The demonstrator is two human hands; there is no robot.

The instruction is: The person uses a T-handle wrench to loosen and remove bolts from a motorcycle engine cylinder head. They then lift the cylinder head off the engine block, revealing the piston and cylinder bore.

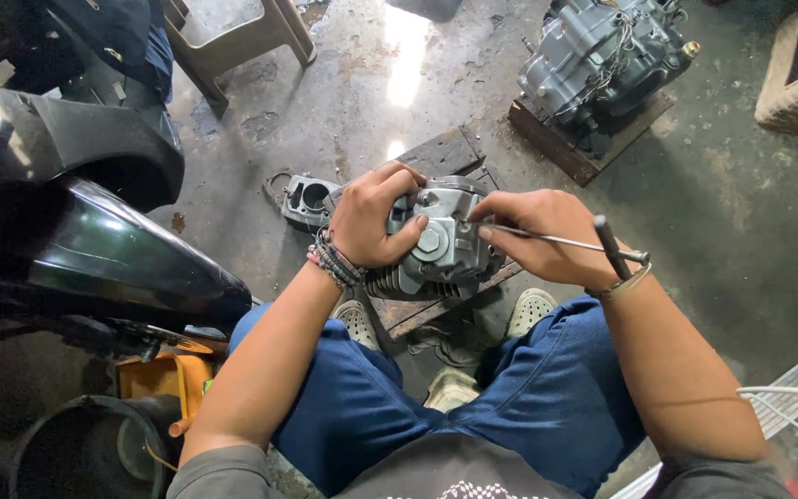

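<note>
A grey finned metal cylinder head (445,245) rests on a wooden block (436,310) between my feet. My left hand (371,217) wraps over its left side and steadies it, with bead bracelets on the wrist. My right hand (547,236) grips a thin metal T-handle tool (574,243), its tip touching the top right of the cylinder head. The tool's cross handle sticks out past my right wrist.
A small grey cylinder part (307,199) lies on the wet concrete floor behind the block. An engine (602,55) sits on a wooden board at the far right. A dark motorcycle body (76,222) fills the left; a black bucket (76,453) and yellow container (163,379) stand below it.
</note>
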